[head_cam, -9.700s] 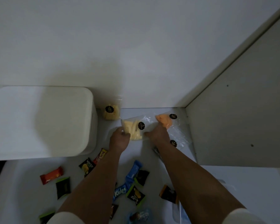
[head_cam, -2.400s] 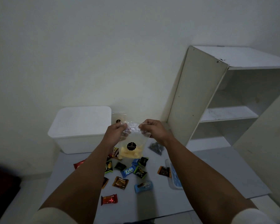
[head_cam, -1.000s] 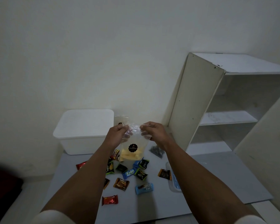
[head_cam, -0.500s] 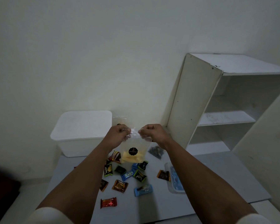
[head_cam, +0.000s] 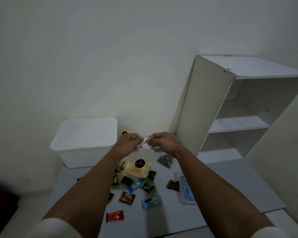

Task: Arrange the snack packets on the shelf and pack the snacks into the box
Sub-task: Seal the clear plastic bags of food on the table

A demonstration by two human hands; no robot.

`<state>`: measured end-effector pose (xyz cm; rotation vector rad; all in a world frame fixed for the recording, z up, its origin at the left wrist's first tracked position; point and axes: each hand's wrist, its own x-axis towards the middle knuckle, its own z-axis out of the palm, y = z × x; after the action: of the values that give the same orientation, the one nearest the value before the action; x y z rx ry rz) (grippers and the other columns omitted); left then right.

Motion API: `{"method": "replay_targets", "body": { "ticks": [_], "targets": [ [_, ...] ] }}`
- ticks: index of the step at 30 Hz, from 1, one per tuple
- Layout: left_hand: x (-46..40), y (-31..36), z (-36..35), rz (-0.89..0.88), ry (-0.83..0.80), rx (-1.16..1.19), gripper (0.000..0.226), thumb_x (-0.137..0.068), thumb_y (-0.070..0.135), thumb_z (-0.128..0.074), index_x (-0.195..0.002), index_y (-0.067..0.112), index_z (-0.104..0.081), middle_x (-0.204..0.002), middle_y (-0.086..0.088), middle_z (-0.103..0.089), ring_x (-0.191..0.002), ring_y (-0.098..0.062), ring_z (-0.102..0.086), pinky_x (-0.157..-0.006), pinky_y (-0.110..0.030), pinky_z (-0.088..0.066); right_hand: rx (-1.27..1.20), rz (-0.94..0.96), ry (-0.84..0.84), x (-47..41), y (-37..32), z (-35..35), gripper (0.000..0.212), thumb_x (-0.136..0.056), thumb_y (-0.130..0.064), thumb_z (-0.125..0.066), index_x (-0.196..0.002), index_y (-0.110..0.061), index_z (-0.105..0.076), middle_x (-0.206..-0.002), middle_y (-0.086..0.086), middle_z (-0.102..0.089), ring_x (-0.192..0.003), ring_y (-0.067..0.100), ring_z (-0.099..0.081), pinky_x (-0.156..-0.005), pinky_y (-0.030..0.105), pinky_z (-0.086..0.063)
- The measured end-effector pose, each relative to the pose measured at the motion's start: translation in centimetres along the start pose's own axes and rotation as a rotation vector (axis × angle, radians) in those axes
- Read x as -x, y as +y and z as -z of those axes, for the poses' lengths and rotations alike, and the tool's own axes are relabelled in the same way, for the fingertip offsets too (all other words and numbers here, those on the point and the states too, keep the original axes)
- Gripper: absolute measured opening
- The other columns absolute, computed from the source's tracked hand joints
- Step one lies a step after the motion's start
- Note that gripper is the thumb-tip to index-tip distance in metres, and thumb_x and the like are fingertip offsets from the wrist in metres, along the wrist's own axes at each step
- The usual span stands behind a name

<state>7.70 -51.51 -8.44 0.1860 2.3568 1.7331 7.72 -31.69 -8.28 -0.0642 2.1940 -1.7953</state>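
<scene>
A clear snack bag (head_cam: 138, 166) with pale yellow sticks and a round black label hangs upright in the air above the mat. My left hand (head_cam: 128, 143) pinches its top left corner and my right hand (head_cam: 159, 142) pinches its top right corner, the two close together. Several small wrapped snacks (head_cam: 133, 185) lie scattered on the grey mat (head_cam: 213, 194) below. A white lidded box (head_cam: 83, 140) stands at the back left. The white shelf unit (head_cam: 237, 123) stands at the right, its shelves bare.
Another clear bag (head_cam: 125, 128) leans against the wall behind the box. A dark snack bag (head_cam: 164, 159) lies near the shelf's foot. A clear tray with a blue item (head_cam: 186, 190) sits on the mat's right. A red wrapped snack (head_cam: 114, 216) lies nearest me.
My hands have drawn closer together at the bag's top, crumpling it. The bag has stayed hanging over the scattered snacks; the view has shifted slightly.
</scene>
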Motion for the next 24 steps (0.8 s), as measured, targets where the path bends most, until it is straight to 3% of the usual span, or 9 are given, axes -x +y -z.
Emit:
{"method": "replay_targets", "body": {
  "ticks": [5,8,13,18,21,24],
  "targets": [
    [-0.2,-0.4,0.0,0.003,0.022,-0.003,0.031,-0.101,0.028,-0.056,-0.094,0.0,-0.069,-0.085,-0.011,-0.074,-0.073,-0.017,-0.061,-0.076,-0.032,-0.05,0.001,0.005,0.026,0.1,0.4,0.3,0.013,-0.085,-0.03,-0.079,-0.082,-0.017,-0.075,-0.082,0.0,-0.072,-0.072,0.011,-0.064,-0.072,0.031,-0.049],
    [-0.4,-0.6,0.3,-0.022,0.038,-0.033,0.031,-0.102,0.026,-0.054,-0.093,0.0,-0.069,-0.081,-0.004,-0.072,-0.072,-0.015,-0.059,-0.076,-0.031,-0.048,-0.015,-0.025,0.048,0.1,0.9,0.6,0.012,-0.085,-0.028,-0.08,-0.081,-0.018,-0.075,-0.083,0.002,-0.073,-0.071,0.011,-0.065,-0.072,0.031,-0.049],
    [-0.4,-1.0,0.2,-0.006,0.042,-0.023,0.027,-0.102,0.026,-0.055,-0.088,0.01,-0.072,-0.079,0.002,-0.075,-0.07,-0.013,-0.062,-0.075,-0.032,-0.052,-0.03,0.041,0.051,0.0,1.5,0.7,0.015,-0.089,-0.018,-0.077,-0.077,-0.011,-0.069,-0.07,0.007,-0.062,-0.056,0.01,-0.054,-0.06,0.026,-0.044],
    [-0.7,-1.4,1.0,0.012,0.106,0.041,0.03,-0.104,0.021,-0.049,-0.093,0.002,-0.069,-0.081,-0.003,-0.072,-0.069,-0.014,-0.061,-0.074,-0.031,-0.052,-0.024,-0.011,0.08,0.0,2.1,1.3,0.012,-0.087,-0.028,-0.078,-0.082,-0.018,-0.073,-0.079,-0.003,-0.073,-0.071,0.01,-0.065,-0.073,0.03,-0.052],
    [-0.8,-1.7,1.0,-0.022,0.112,-0.041,0.029,-0.103,0.022,-0.05,-0.093,0.004,-0.07,-0.076,-0.002,-0.068,-0.064,-0.005,-0.061,-0.074,-0.029,-0.051,-0.037,0.02,0.111,-0.1,2.6,1.3,0.016,-0.09,-0.018,-0.075,-0.079,-0.01,-0.067,-0.074,0.003,-0.067,-0.065,0.011,-0.06,-0.067,0.027,-0.05],
    [-1.1,-1.8,0.7,-0.06,0.116,-0.102,0.031,-0.103,0.022,-0.051,-0.094,-0.004,-0.067,-0.082,-0.009,-0.067,-0.07,-0.012,-0.064,-0.08,-0.039,-0.055,-0.061,0.019,0.158,0.0,2.9,0.9,0.015,-0.091,-0.016,-0.073,-0.083,-0.006,-0.066,-0.072,0.002,-0.066,-0.064,0.011,-0.059,-0.067,0.027,-0.05]
  ]
}}
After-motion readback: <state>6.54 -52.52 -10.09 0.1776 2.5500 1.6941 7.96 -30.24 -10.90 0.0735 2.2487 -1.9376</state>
